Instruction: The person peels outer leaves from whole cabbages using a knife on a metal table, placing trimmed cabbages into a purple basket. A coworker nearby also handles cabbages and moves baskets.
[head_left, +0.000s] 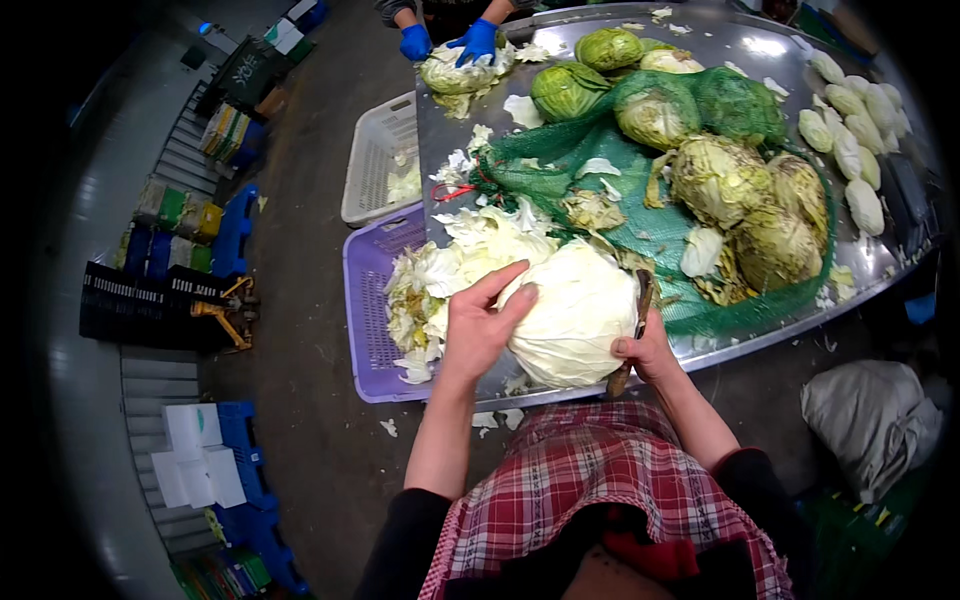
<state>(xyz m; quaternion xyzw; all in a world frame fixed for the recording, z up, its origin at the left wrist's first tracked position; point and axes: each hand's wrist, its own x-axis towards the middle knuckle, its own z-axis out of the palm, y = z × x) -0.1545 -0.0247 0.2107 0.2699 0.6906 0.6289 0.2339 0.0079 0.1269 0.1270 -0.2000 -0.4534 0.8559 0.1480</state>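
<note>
A large pale cabbage, its outer leaves stripped, is held between my two hands at the table's near edge. My left hand grips its left side, with thumb and fingers on the pale leaves. My right hand holds a dark, worn knife upright against the right side of the cabbage; its thumb rests on the leaves. Most of the right fingers are hidden. Loose trimmed leaves lie left of the cabbage. Behind it, a green mesh sack lies spread out with untrimmed, browned cabbages on it.
A purple crate and a white crate stand along the left edge of the metal table. Several trimmed cabbages lie far right. Across the table, a co-worker's blue-gloved hands touch another cabbage. A grey sack sits at right.
</note>
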